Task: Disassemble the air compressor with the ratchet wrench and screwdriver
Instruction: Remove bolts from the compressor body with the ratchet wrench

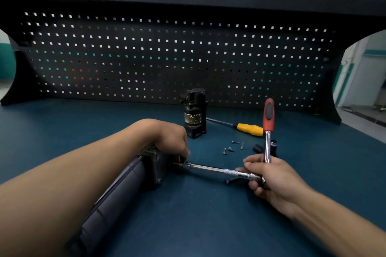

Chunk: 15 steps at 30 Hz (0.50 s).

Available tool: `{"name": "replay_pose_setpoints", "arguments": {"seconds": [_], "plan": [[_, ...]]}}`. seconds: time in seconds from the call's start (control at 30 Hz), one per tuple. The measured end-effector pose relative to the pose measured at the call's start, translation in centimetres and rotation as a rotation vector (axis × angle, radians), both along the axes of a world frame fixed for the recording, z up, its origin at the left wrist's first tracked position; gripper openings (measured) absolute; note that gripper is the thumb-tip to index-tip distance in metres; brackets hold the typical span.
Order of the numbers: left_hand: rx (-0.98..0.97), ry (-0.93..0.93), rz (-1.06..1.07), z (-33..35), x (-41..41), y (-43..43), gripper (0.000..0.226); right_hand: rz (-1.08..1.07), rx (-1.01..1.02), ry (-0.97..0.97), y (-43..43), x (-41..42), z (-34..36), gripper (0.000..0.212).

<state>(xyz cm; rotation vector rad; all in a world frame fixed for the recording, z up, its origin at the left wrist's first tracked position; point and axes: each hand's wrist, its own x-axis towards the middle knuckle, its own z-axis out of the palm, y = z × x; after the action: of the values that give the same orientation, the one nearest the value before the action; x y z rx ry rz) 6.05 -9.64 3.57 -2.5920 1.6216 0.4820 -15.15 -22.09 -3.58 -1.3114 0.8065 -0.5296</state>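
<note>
Both hands work at centre frame: the left hand (171,142) grips the air compressor (133,175), and the right hand (269,177) curls around the head of the ratchet wrench (267,140).

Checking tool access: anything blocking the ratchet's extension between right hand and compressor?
Nothing visible does. The extension runs clear from the right hand to the compressor; the left hand grips it beside the socket, screws lie behind.

Deep teal on the table (62,131). Matte black on the pegboard (146,48), with a regular grid of small square holes glinting white, green and red. Red with a black inset on the ratchet wrench (267,137) handle, chrome below. Yellow on the screwdriver (249,128) handle. Dark grey on the air compressor (129,177). Silver on the screws (230,148).
</note>
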Motion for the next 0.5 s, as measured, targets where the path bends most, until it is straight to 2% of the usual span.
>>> {"name": "replay_pose_setpoints", "arguments": {"seconds": [0.17,0.3,0.5], "plan": [[0.006,-0.004,-0.007,-0.03,-0.1,-0.02,0.027,0.004,0.001,0.0,0.09,-0.01,0.08,0.01],[-0.011,0.018,-0.022,-0.38,0.19,-0.29,0.014,0.006,-0.048,0.009,0.3,-0.06,-0.11,0.008],[-0.012,0.029,-0.036,-0.48,0.52,-0.28,0.017,-0.001,-0.082,-0.007,0.35,-0.15,-0.4,0.007]]}}
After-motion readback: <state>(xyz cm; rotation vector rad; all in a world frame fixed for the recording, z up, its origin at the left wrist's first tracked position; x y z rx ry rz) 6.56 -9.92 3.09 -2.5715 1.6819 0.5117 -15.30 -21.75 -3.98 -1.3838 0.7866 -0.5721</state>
